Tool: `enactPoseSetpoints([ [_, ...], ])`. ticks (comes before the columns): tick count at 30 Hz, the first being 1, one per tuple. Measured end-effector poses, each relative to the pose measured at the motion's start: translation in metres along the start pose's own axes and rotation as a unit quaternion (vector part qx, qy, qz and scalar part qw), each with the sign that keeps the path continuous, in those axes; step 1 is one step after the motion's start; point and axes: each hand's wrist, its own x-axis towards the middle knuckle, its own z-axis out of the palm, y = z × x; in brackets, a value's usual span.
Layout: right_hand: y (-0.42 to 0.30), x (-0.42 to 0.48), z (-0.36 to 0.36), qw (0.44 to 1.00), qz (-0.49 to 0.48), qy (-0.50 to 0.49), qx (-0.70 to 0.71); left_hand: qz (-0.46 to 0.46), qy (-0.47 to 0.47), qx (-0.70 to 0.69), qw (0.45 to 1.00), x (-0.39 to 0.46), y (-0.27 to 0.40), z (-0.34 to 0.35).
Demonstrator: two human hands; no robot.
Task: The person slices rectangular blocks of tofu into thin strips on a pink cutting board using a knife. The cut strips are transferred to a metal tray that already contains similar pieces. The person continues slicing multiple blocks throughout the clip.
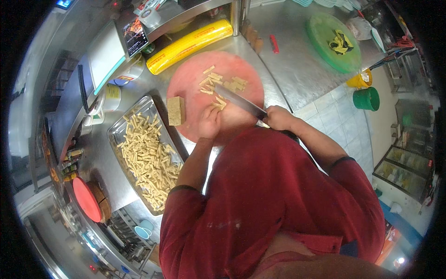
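My right hand point(278, 118) grips the handle of a kitchen knife point(240, 100). Its broad blade points up and left across a round pink cutting board point(244, 64). Low on the board rests my left hand point(210, 121), its fingers bent beside a few pale yellow strips point(219, 103); whether it pinches any of them is hard to see. More cut strips point(209, 82) lie around the knife's tip, some loose and some in a small row. At the board's left edge stands a rectangular block point(176, 111) that looks like firm tofu.
A steel tray point(113, 130) heaped with similar strips sits left of the board. Behind the board lies a yellow roll of wrap point(190, 45). A phone point(134, 36) leans at the back left. A red-handled item point(274, 44) and a green round board point(318, 31) occupy the right-hand counter.
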Motion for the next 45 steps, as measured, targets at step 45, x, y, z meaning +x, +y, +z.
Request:
enactPoseSetpoints([
  [45,0.020,0.009,0.010,0.998,-0.020,0.040,0.049,-0.069,-0.007,-0.073,0.995,-0.029,-0.063,0.055],
])
